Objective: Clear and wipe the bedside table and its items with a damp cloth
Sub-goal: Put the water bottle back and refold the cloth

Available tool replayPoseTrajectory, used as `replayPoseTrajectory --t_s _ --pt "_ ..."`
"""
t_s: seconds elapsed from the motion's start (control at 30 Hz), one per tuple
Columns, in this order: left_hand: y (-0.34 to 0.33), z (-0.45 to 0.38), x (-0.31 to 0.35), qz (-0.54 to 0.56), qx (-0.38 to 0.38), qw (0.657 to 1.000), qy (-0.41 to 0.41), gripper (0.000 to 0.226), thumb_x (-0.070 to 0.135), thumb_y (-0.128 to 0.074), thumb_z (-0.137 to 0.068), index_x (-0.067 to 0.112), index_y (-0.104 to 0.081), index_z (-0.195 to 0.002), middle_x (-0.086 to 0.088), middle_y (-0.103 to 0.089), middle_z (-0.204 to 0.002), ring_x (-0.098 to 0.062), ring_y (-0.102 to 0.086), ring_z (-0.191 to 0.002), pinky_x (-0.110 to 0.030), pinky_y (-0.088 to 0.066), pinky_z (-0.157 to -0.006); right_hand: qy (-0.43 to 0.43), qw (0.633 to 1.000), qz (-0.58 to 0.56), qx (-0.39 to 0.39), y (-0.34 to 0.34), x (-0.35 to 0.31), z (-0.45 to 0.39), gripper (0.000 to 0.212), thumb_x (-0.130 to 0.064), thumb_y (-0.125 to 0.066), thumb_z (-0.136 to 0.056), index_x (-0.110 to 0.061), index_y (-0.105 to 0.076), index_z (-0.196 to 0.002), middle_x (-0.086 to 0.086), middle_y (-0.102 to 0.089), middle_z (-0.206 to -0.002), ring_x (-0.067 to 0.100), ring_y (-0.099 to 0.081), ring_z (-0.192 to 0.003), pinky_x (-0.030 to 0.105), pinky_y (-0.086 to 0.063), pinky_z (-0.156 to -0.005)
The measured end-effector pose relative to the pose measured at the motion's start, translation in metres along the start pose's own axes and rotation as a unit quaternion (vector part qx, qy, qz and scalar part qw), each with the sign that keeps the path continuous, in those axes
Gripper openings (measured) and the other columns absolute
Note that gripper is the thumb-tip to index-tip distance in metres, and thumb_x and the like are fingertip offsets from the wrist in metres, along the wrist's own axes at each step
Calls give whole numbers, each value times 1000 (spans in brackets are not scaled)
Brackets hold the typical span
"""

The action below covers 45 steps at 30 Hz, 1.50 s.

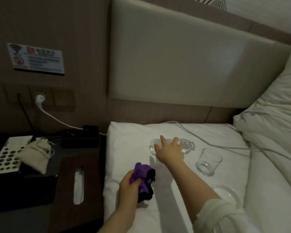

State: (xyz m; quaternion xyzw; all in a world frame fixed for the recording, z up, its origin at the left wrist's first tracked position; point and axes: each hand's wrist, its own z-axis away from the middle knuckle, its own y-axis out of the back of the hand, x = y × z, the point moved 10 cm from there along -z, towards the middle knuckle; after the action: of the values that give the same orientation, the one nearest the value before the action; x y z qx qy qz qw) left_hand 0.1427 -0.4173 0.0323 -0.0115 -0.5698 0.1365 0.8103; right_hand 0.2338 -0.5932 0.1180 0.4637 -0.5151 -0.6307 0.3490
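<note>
Purple cloth (142, 178) was gripped, bunched, in left hand (129, 185) above white bed sheet (124, 140). Right hand (169, 149) was laid with fingers spread and straight on clear plastic bottle (186, 146), which was lain on its side on sheet. Empty glass (208, 161) was stood just beside bottle. Bedside table (60, 190) was seen left of bed, with cloth pouch (36, 157), tissue box (77, 180), and keypad phone (4, 157) on it.
</note>
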Motion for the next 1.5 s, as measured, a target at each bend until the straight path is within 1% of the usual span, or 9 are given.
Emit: replayPoseTrajectory --t_s 0.23,0.37,0.53,0.8,1.0,1.13,1.33,1.43,1.5 --pt "-2 -7 -6 -9 -4 1000 -14 31 -1 -52 -92 27 -63 -97 8 -67 -85 -13 -64 -79 -19 -48 -57 92 993 74 -28 -21 -14 -20 58 -52 -22 -102 -36 -6 -155 -2 4 -165 34 7 -149 57 -3 -118" --pt "-1 -8 -6 13 -6 1000 -11 36 -3 -51 -92 31 -62 -87 8 -67 -82 -14 -65 -76 -20 -50 -56 104 993 62 7 -19 -19 -19 58 -54 -27 -100 -33 -19 -153 5 -24 -156 34 -19 -142 58 -22 -111" --pt "0 -4 -11 23 -9 1000 -1 28 3 -55 -91 29 -65 -89 3 -71 -83 -26 -69 -79 -44 -60 -70 72 993 20 92 -8 2 1 46 -53 -37 -96 -25 -47 -131 10 -35 -128 32 -32 -120 48 -43 -89" --pt "-2 -2 -8 30 -23 999 -20 33 -3 -53 -89 28 -65 -92 -3 -71 -87 -28 -66 -80 -46 -55 -77 12 992 -24 123 7 25 21 43 -51 -45 -93 -19 -46 -122 12 -30 -128 34 -35 -115 39 -37 -70" --pt "-3 -4 -13 35 -34 999 -10 27 4 -55 -90 28 -67 -91 4 -73 -71 -24 -70 -66 -37 -57 -53 17 1000 11 15 -9 20 15 43 -39 -29 -96 -38 -46 -135 1 -23 -146 33 -19 -133 59 -28 -103" --pt "-2 -4 -14 38 -34 999 -10 25 6 -56 -91 29 -66 -94 4 -72 -73 -20 -70 -62 -30 -54 -45 91 995 49 -12 -22 6 9 42 -28 -25 -98 -18 -59 -120 -4 -52 -134 29 -25 -139 63 -2 -114" --pt "-1 -4 -10 39 -32 999 -19 30 2 -54 -91 31 -65 -94 1 -70 -83 -24 -67 -75 -26 -53 -46 127 990 60 21 -27 14 27 32 -45 -49 -93 -21 -67 -106 1 -47 -130 26 -21 -140 48 -45 -93" --pt "-2 -3 -8 45 -43 998 -19 30 2 -55 -91 30 -65 -92 4 -70 -79 -20 -66 -74 -24 -54 -49 192 981 29 10 -27 14 39 20 -33 -57 -91 -23 -63 -107 0 -38 -140 24 -28 -138 48 -43 -96" --pt "-2 -2 -7 54 -49 997 -12 31 1 -55 -91 30 -65 -91 4 -70 -80 -19 -66 -75 -25 -55 -53 194 981 -20 -23 -30 19 45 44 -22 -64 -83 -29 -50 -124 0 -14 -157 26 -18 -144 56 -32 -108"
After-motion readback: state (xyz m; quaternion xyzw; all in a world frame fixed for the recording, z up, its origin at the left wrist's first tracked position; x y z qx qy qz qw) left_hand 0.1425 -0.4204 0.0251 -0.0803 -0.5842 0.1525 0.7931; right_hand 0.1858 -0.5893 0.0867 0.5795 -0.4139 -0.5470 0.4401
